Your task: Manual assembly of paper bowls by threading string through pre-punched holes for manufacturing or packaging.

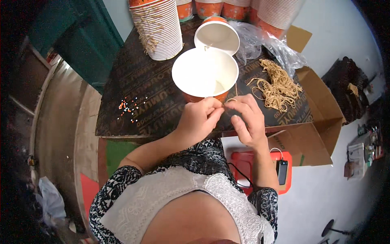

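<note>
A large paper tub (177,83), white inside and orange outside, stands upright near the table's front edge, just beyond my hands. My left hand (199,120) is closed, thumb and forefinger pinched on a tan string (232,99) against the tub's near side. My right hand (251,122) meets it there, its fingers bent round the string and its thumb held apart. The string's thin line runs up the tub's right side; its end is hidden by my fingers. Right of the tub lies a loose heap of tan strings (278,87).
Another tub (217,38) lies tipped behind. A tall stack of tubs (160,30) with strings hanging stands back left; more stacks (280,14) line the wall by a clear plastic bag (260,38). Small coloured beads (128,107) lie left. A cardboard box (313,138) and red stool (286,185) with a phone (282,171) are right.
</note>
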{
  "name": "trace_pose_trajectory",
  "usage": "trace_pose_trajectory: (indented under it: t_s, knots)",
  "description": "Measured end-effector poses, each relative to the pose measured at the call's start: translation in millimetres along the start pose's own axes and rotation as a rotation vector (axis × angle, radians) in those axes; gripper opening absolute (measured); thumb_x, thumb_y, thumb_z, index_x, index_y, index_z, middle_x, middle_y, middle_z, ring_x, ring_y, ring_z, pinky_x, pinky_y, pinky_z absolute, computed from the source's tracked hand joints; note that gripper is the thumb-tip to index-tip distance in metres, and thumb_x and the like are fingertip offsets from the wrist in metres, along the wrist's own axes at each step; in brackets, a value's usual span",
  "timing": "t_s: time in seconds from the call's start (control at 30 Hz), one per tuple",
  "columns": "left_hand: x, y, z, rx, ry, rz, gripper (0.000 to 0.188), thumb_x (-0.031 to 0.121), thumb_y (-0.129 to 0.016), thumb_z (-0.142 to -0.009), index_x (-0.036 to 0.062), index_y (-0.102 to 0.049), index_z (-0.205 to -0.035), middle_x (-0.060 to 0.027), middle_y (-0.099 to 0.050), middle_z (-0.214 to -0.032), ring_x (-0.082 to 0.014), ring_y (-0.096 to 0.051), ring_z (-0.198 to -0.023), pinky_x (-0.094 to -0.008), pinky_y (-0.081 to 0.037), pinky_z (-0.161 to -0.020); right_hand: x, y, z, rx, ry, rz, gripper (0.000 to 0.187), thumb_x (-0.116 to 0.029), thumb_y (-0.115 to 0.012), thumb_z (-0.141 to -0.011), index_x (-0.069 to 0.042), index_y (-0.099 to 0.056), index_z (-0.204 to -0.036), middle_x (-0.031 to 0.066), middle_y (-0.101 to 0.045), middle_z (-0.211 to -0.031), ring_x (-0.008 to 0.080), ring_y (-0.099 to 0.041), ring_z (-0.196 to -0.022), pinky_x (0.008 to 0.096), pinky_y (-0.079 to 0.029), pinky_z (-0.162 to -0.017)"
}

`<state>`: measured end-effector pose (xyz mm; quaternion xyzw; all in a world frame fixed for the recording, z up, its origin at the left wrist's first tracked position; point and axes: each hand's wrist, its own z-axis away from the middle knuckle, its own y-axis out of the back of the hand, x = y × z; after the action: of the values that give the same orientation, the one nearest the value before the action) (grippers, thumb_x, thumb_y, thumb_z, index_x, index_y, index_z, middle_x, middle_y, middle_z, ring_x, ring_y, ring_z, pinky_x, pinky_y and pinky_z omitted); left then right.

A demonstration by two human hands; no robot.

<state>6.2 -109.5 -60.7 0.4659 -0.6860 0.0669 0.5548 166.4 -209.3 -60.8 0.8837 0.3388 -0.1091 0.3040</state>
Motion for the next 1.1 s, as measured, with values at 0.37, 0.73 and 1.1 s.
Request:
trace_pose_trajectory:
  t_s: [0.37,0.73,1.1]
  knots:
    - [7.3,3.9,2.4,-0.117,0.026,0.064,0.043,0.005,-0.068,-0.086,-0.0011,-0.055,-0.126,-0.0051,-0.061,-0.060,-0.0070,-0.055,-0.051,-0.0256,-0.043,-0.049,12.9,6.9,5.0,0.022,-0.092,-0.149,0.020,-0.016,-0.056,-0.089,0.001,-0.065,-0.096,0.0146,-0.063,-0.091,0.0294,-0.059,-0.085,0.0374,-0.046,-0.077]
    - [-3.4,-4.4,-1.8,-0.166,0.282,0.301,0.016,0.012,-0.063,-0.092,-0.0024,-0.068,-0.089,-0.0027,-0.062,-0.060,-0.0053,-0.053,-0.050,-0.0233,-0.041,-0.048,25.5,17.3,-4.7,-0.008,-0.181,0.024,0.017,-0.014,-0.062,-0.084,0.000,-0.064,-0.094,0.0153,-0.061,-0.096,0.0325,-0.060,-0.090,0.0395,-0.048,-0.079]
    - [24.2,19.0,-1.4,-0.063,0.097,0.093,0.016,0.014,-0.062,-0.091,-0.0007,-0.068,-0.087,-0.0080,-0.065,-0.064,-0.0218,-0.063,-0.058,-0.0334,-0.048,-0.056,13.6,11.6,-24.5,0.196,-0.042,0.287,0.013,-0.002,-0.063,-0.077,0.003,-0.062,-0.088,0.0176,-0.063,-0.103,0.0328,-0.058,-0.089,0.0401,-0.047,-0.079]
